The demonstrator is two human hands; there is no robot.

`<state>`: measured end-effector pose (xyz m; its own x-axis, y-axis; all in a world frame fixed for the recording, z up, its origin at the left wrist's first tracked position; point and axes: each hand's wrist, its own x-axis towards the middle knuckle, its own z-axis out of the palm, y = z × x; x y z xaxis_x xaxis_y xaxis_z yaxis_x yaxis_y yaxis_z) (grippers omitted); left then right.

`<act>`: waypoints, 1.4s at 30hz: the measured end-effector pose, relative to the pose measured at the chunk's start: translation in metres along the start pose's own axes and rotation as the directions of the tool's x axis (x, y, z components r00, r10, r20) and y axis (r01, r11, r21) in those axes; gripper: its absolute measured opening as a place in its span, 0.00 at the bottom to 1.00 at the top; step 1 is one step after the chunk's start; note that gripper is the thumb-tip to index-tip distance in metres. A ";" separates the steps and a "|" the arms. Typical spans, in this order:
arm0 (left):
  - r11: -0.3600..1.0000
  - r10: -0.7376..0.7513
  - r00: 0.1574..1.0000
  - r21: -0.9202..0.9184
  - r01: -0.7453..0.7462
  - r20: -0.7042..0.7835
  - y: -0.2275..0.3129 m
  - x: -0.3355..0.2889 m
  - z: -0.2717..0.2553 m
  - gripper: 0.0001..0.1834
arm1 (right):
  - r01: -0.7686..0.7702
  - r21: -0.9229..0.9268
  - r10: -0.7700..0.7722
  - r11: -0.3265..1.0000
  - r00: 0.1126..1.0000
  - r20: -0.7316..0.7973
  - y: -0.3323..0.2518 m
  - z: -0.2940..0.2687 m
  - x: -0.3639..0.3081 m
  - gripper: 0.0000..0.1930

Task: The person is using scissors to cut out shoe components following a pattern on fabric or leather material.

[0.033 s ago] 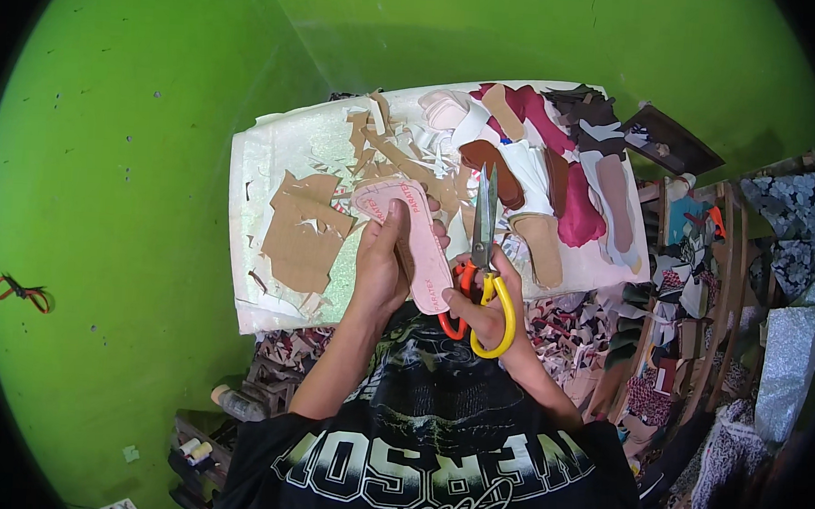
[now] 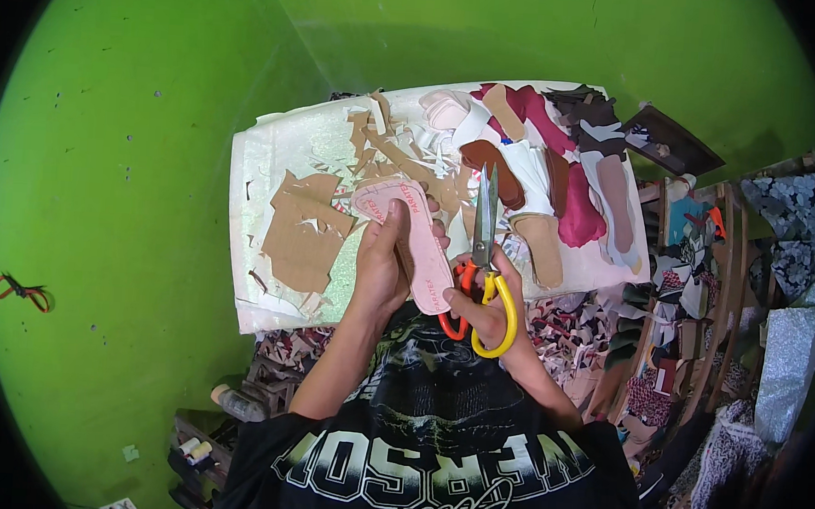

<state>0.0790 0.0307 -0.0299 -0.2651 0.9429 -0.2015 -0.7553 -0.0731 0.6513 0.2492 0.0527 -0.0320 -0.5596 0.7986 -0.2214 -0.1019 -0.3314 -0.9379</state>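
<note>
My left hand (image 2: 386, 252) is closed around a pale pink insole (image 2: 417, 241). Its thumb lies on top and the fingertips show along the far edge. Red print and a drawn outline mark the insole's surface. A pair of scissors (image 2: 483, 245), one handle loop red and the other yellow, rests in my right hand (image 2: 489, 316), blades pointing away from me and nearly closed together. My right thumb touches the insole's near end. Part of the right hand's grip is hidden behind the handles.
On the white table (image 2: 253, 219), brown board (image 2: 307, 240) lies left, with offcuts (image 2: 399, 148) behind. Tan (image 2: 539, 248), brown (image 2: 490, 171) and magenta (image 2: 580, 208) sole-shaped pieces fill the right side. A dark tray (image 2: 676, 140) and a scrap-filled rack (image 2: 691, 297) stand farther right.
</note>
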 end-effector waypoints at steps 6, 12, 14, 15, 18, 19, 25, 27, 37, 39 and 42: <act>0.999 0.049 0.999 -0.022 -0.049 0.016 -0.001 0.002 0.000 0.24 | -0.041 0.018 0.040 0.999 0.999 0.017 -0.002 0.001 -0.001 0.22; 0.969 0.171 0.979 0.199 -0.147 -0.110 -0.006 0.005 0.001 0.22 | 0.088 -0.019 -0.089 0.996 0.996 -0.025 0.002 0.006 0.000 0.21; 0.916 0.268 0.955 0.340 -0.213 -0.124 -0.015 0.007 -0.017 0.22 | 0.091 -0.012 -0.091 0.996 0.995 -0.027 -0.002 0.011 0.000 0.21; 0.842 0.357 0.927 0.471 -0.264 -0.118 -0.019 0.009 -0.024 0.21 | 0.095 -0.010 -0.096 0.995 0.995 -0.037 -0.003 0.012 0.000 0.20; 0.726 0.491 0.861 0.607 -0.322 -0.131 -0.027 0.012 -0.033 0.19 | 0.197 -0.110 -0.204 0.974 0.977 -0.057 -0.001 0.011 -0.001 0.19; 0.727 0.492 0.861 0.607 -0.323 -0.131 -0.027 0.012 -0.033 0.19 | 0.197 -0.110 -0.204 0.974 0.977 -0.056 -0.001 0.010 -0.001 0.19; 0.820 0.020 0.998 0.571 -0.048 0.056 -0.001 -0.010 0.000 0.43 | 0.227 -0.096 -0.240 0.969 0.959 -0.150 -0.003 0.001 0.001 0.19; 0.802 0.102 0.989 0.579 -0.145 0.107 -0.013 -0.012 -0.010 0.47 | 0.217 -0.124 -0.233 0.968 0.963 -0.132 -0.005 0.001 0.001 0.18; 0.785 0.326 0.943 0.535 -0.311 0.069 0.000 -0.023 0.007 0.46 | 0.267 -0.488 -0.156 0.831 0.954 0.256 -0.016 -0.029 -0.023 0.46; 0.769 0.377 0.924 0.534 -0.351 0.064 -0.002 -0.023 0.011 0.44 | 0.282 -0.526 -0.156 0.803 0.950 0.271 -0.019 -0.028 -0.026 0.47; 0.727 0.397 0.913 0.578 -0.371 0.087 -0.003 -0.027 0.019 0.35 | 0.290 -0.567 -0.140 0.771 0.946 0.294 -0.019 -0.030 -0.026 0.47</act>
<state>0.0997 0.0114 -0.0120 -0.4901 0.8606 0.1385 -0.1040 -0.2155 0.9710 0.2903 0.0538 -0.0162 -0.7568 0.6537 0.0003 0.2249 0.2608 -0.9388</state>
